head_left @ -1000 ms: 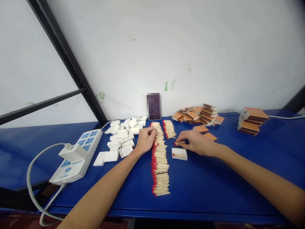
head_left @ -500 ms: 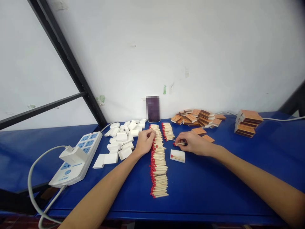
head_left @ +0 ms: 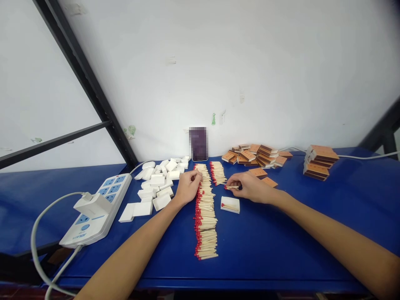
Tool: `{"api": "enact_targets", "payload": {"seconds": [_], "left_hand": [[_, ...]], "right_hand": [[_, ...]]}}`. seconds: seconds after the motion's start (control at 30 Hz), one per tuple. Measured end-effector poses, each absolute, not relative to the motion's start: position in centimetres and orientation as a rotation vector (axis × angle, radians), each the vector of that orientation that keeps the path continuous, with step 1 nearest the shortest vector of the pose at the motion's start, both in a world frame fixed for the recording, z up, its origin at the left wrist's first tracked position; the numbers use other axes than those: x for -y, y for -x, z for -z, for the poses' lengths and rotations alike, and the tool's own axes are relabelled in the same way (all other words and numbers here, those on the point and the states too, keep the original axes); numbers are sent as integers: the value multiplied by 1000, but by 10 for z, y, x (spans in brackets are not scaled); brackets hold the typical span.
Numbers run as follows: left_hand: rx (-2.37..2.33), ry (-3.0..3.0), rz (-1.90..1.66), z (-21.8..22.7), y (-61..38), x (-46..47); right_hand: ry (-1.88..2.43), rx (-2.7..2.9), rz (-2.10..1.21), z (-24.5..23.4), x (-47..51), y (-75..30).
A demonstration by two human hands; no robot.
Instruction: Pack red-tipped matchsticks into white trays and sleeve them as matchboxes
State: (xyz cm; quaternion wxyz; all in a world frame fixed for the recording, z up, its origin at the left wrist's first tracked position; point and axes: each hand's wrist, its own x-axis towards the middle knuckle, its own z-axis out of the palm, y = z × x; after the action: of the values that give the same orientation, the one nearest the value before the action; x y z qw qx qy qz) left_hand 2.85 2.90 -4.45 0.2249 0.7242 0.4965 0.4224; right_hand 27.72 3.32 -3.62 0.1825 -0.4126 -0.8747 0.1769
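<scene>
My right hand (head_left: 250, 187) pinches a few red-headed matches (head_left: 231, 187), their heads pointing left. It hovers beside the lower end of a short row of matches (head_left: 217, 173). Just below it lies a white matchbox tray (head_left: 230, 200) with a match or two inside. My left hand (head_left: 188, 187) rests at the left edge of a long row of matches (head_left: 206, 221), near its upper end. Its fingers are curled together against the match heads, and whether anything is between them is hidden.
White matchbox trays (head_left: 158, 180) lie heaped on the left, beside a power strip (head_left: 96, 208) with a plugged-in adapter and cable. Orange matchbox sleeves (head_left: 246, 156) are piled at the back right, with a stack of sleeves (head_left: 320, 160) farther right. A phone (head_left: 199, 143) leans on the wall.
The view has shifted slightly. My right hand, with its matches, has moved a little left toward the short row's lower end. My left hand stays by the long row.
</scene>
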Motion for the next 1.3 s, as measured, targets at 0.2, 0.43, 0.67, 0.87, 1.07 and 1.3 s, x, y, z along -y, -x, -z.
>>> {"api": "enact_targets", "payload": {"seconds": [0.2,0.43,0.67,0.87,1.07,1.3], "left_hand": [[-1359,-1985,-1169,44,-28,-29],[-1345,-1982,-1180,44,-28,-28],[-1342,-1971,-1183,47,-28,-29],[-1341,-1978,-1183,46,-28,-29],[-1358,-1984,-1176,44,-29,-28],[-1357,-2001,-1176,45,-29,-28]], "right_hand": [[1115,2371,-659,27,-22,-276],[1061,2556,-471,13,3,-270],[968,2660,-461,13,12,-261],[944,2694,-489,13,12,-262],[975,2693,-560,12,9,-266],[974,2664,-582,9,9,-266]]}}
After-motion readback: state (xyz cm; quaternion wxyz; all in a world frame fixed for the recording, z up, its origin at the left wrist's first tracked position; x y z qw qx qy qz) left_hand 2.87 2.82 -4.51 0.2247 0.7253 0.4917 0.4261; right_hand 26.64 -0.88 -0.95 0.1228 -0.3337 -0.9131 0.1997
